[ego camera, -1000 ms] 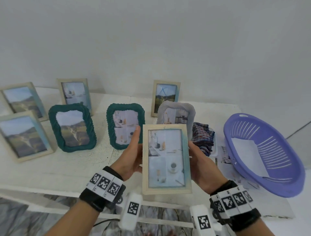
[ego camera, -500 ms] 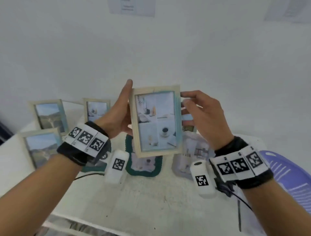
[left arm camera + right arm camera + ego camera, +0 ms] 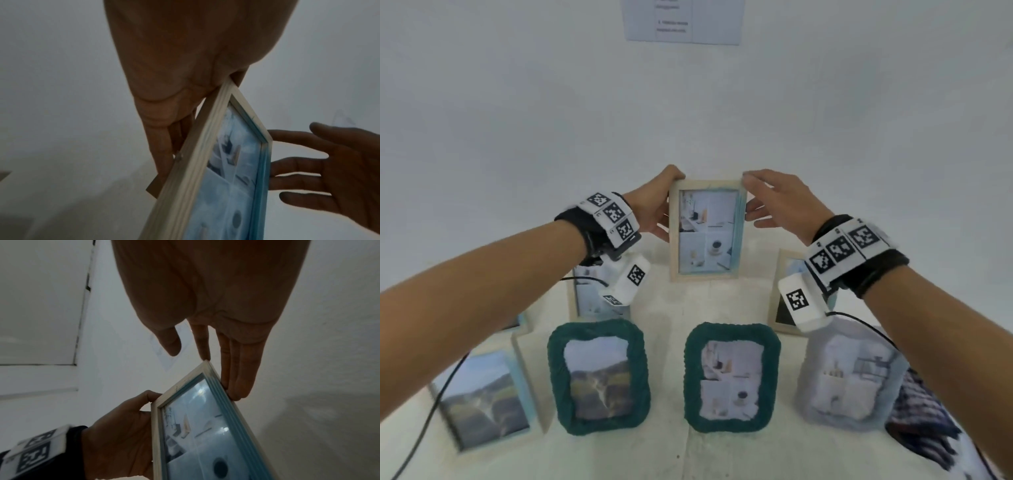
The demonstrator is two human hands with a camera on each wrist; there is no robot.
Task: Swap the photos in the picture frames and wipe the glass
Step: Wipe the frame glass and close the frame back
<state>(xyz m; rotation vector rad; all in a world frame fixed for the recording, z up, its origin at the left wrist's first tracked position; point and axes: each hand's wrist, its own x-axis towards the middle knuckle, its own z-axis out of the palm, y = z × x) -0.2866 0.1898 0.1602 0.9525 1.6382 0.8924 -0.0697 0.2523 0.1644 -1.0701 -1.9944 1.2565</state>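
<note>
Left hand (image 3: 654, 209) grips the wooden photo frame (image 3: 707, 233) by its edge; right hand (image 3: 779, 205), fingers straight, steadies the opposite edge, likely standing it upright behind the green frames (image 3: 732, 377).

Plain indoor staging room; white wall (image 3: 517, 102), posted notice (image 3: 683, 20), frame-crowded white table (image 3: 671, 455)

Both arms reach forward. The left hand (image 3: 654, 205) grips the wooden frame (image 3: 707, 229) by its left edge — the right hand (image 3: 779, 202) touches its right edge, fingers straight.
</note>
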